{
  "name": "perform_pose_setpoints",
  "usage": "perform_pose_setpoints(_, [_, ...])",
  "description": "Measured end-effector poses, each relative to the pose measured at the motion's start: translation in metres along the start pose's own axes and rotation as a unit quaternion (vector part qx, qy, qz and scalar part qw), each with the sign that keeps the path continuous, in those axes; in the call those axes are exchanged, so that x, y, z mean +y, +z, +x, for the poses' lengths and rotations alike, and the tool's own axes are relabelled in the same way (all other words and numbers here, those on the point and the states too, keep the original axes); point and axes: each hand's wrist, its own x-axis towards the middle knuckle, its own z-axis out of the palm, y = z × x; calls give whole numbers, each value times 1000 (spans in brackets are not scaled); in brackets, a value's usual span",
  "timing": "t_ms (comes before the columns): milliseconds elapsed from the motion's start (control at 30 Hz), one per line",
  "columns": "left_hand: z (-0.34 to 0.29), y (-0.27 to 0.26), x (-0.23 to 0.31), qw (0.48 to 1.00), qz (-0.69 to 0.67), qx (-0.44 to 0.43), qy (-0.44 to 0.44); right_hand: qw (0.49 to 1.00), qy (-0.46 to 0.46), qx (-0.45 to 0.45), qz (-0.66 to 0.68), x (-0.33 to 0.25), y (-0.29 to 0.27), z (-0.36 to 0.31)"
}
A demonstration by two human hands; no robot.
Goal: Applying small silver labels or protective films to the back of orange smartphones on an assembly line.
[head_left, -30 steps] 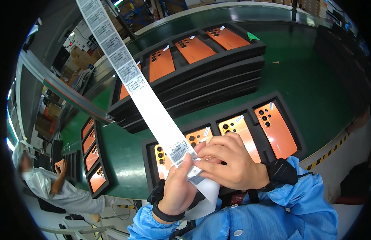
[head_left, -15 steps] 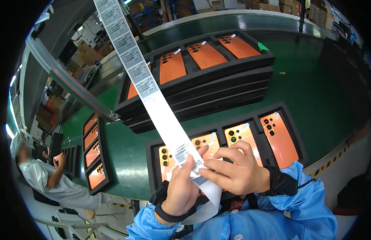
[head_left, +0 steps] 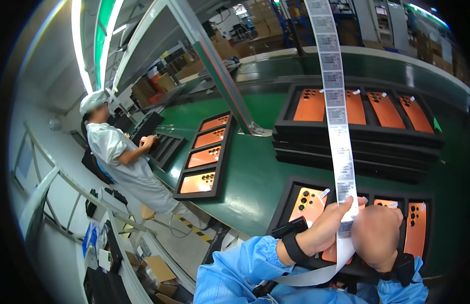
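Observation:
A long white strip of printed labels [head_left: 340, 147] runs upward from my hands, and its lower end curls down over my sleeve. My left hand [head_left: 321, 230] pinches this label strip with the thumb on top. Right against the strip's other edge is my right hand [head_left: 376, 235], its fingers smeared, so what it grips cannot be made out. Beneath both hands lies a black foam tray [head_left: 280, 212] with several orange phones, camera side up. One orange phone [head_left: 308, 205] shows left of the strip, another orange phone [head_left: 415, 228] at the right end, each with a small white tab.
Behind my hands stands a stack of black trays [head_left: 346, 157], its top one holding orange phones. Another tray of phones [head_left: 200, 195] lies to the left on the green bench [head_left: 250, 187]. Farther left, a co-worker in white [head_left: 121, 152] stands by black trays. A metal post [head_left: 224, 86] rises from the bench.
My view has swung left, so the hands, strip and trays sit farther right and more of the co-worker shows. My left hand still holds the strip; the right hand now looks blurred.

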Motion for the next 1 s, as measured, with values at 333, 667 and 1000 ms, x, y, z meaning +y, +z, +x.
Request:
perform_pose_setpoints(333, [-9,8,-5,1000,28,-3,11,993,-82,-33,-84,-2,-3,-7])
perform_pose_setpoints(667, [10,-17,73,994,58,23,85,974,153,57,155,49,-54,11])
perform_pose_setpoints(1000, [107,43,36,631,741,-164,158,938,298,140,106,113,-85,-38])
